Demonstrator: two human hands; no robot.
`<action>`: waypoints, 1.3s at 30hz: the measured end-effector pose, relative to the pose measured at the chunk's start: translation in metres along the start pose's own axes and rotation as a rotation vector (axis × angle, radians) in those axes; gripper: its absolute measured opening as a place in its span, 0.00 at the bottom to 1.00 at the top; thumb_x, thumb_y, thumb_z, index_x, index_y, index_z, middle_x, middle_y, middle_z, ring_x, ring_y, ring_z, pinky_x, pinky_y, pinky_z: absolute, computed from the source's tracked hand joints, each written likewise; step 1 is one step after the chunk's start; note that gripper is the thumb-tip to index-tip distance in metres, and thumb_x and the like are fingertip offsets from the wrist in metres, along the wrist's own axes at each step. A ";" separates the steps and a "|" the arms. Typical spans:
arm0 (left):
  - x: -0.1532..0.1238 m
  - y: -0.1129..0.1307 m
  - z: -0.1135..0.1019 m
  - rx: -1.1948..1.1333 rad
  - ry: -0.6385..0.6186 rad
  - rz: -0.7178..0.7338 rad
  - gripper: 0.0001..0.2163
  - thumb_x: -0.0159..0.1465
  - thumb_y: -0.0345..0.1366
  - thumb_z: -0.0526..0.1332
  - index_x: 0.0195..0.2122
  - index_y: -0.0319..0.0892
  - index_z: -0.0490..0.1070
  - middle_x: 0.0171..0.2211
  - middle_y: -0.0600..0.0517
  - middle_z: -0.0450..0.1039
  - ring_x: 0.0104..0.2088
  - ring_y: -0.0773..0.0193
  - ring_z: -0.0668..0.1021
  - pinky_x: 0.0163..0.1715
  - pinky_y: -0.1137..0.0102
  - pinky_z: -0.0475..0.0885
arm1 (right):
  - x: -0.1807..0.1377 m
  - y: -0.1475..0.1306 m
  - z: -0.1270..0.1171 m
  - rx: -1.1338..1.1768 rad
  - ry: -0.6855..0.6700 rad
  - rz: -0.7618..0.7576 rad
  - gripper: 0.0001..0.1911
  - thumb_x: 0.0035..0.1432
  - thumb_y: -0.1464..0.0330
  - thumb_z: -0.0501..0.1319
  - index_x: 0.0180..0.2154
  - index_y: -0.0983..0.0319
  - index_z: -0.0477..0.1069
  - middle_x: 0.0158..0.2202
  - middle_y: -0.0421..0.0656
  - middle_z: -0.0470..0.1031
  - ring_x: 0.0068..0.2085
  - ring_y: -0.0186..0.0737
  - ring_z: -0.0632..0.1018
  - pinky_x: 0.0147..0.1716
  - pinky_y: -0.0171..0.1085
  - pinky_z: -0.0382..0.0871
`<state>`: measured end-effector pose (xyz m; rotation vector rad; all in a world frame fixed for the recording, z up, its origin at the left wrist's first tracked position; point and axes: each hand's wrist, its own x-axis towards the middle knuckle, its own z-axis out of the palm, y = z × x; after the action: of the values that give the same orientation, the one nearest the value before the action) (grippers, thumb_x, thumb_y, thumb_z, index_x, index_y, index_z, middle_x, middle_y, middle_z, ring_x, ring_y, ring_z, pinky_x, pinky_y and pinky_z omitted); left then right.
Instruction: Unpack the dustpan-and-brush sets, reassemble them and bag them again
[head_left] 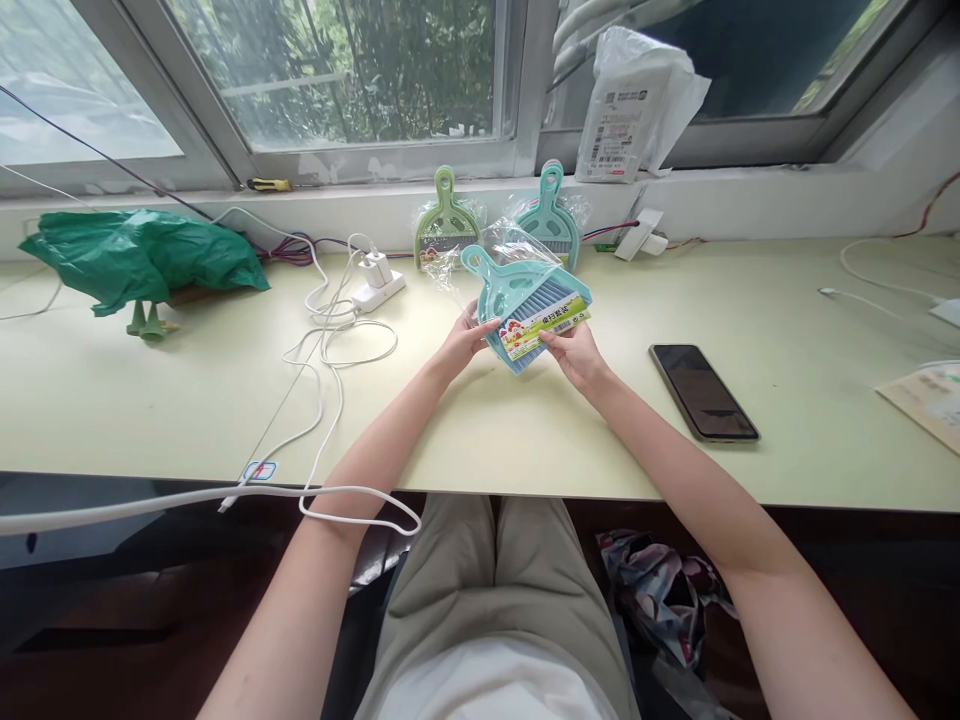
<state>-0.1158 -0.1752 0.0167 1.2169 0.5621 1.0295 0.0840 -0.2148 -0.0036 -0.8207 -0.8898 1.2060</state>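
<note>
Between my two hands is a turquoise dustpan and brush set [525,285], tilted, its handle pointing up and left. A printed label crosses its blue-grey bristles, and loose clear wrap shows about its top. My left hand [466,340] grips the left edge, thumb on the front. My right hand [576,350] grips the lower right edge, its thumb on the label. Behind it, a green dustpan set [445,212] and another turquoise dustpan set [551,205] lean against the wall below the window, both in clear wrap.
A dark phone [703,392] lies to the right. White cables [322,345] and a power strip [379,290] spread across the left, one cable passing over my left forearm. A green plastic bag [142,255] sits far left. On the sill are a wrapped white package [626,105] and a utility knife [268,185].
</note>
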 end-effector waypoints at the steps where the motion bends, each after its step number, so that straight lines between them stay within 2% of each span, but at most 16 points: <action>1: 0.000 0.000 0.001 0.010 0.000 0.004 0.34 0.52 0.41 0.71 0.60 0.49 0.62 0.50 0.49 0.76 0.50 0.54 0.79 0.54 0.55 0.72 | 0.000 0.000 0.000 0.001 -0.004 0.000 0.28 0.36 0.69 0.76 0.39 0.55 0.68 0.43 0.39 0.80 0.52 0.46 0.78 0.57 0.51 0.71; 4: 0.000 -0.001 0.003 0.057 0.014 0.012 0.35 0.51 0.43 0.72 0.60 0.48 0.62 0.51 0.47 0.75 0.51 0.52 0.78 0.53 0.54 0.72 | 0.002 -0.001 -0.001 0.003 0.010 -0.006 0.29 0.35 0.71 0.76 0.40 0.55 0.66 0.43 0.38 0.79 0.52 0.45 0.78 0.56 0.50 0.72; 9: 0.001 -0.005 0.008 0.169 0.032 0.067 0.39 0.43 0.37 0.76 0.56 0.44 0.63 0.50 0.46 0.74 0.53 0.49 0.76 0.55 0.53 0.70 | 0.001 -0.002 -0.001 -0.038 0.069 -0.020 0.32 0.35 0.71 0.75 0.41 0.54 0.63 0.43 0.37 0.77 0.51 0.44 0.77 0.52 0.49 0.75; 16: 0.002 -0.006 0.004 0.156 0.048 0.047 0.36 0.43 0.36 0.74 0.55 0.45 0.64 0.49 0.46 0.75 0.51 0.49 0.77 0.50 0.54 0.73 | -0.009 -0.007 0.010 -0.007 0.069 -0.063 0.31 0.45 0.65 0.70 0.47 0.48 0.56 0.47 0.35 0.74 0.52 0.40 0.76 0.49 0.47 0.76; 21: 0.003 -0.007 0.001 0.145 0.058 0.034 0.36 0.43 0.35 0.74 0.55 0.45 0.64 0.49 0.47 0.75 0.50 0.50 0.78 0.50 0.54 0.73 | -0.007 -0.004 0.009 0.004 0.125 -0.078 0.35 0.47 0.66 0.67 0.50 0.45 0.48 0.48 0.35 0.73 0.54 0.39 0.75 0.49 0.47 0.76; 26: 0.003 -0.006 0.000 0.130 0.070 0.049 0.37 0.43 0.35 0.74 0.55 0.46 0.65 0.48 0.47 0.76 0.50 0.50 0.78 0.52 0.53 0.72 | -0.007 -0.001 0.009 0.008 0.133 -0.104 0.30 0.47 0.64 0.69 0.43 0.49 0.50 0.45 0.34 0.73 0.53 0.37 0.75 0.50 0.46 0.76; 32: 0.002 -0.003 0.000 0.119 0.082 0.074 0.37 0.43 0.37 0.74 0.55 0.45 0.64 0.48 0.48 0.76 0.51 0.50 0.77 0.53 0.53 0.71 | -0.014 -0.003 0.018 -0.045 -0.018 -0.014 0.28 0.45 0.58 0.72 0.43 0.51 0.60 0.47 0.36 0.75 0.52 0.42 0.77 0.51 0.48 0.76; 39: 0.003 -0.003 0.004 0.138 0.053 0.095 0.41 0.39 0.36 0.76 0.57 0.46 0.63 0.52 0.46 0.73 0.54 0.50 0.75 0.56 0.52 0.69 | -0.010 0.000 0.013 -0.015 0.037 0.010 0.25 0.43 0.62 0.73 0.42 0.53 0.65 0.43 0.36 0.79 0.47 0.42 0.80 0.50 0.48 0.77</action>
<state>-0.1100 -0.1740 0.0154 1.3518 0.6300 1.1205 0.0708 -0.2239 0.0003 -0.8573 -0.8664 1.1910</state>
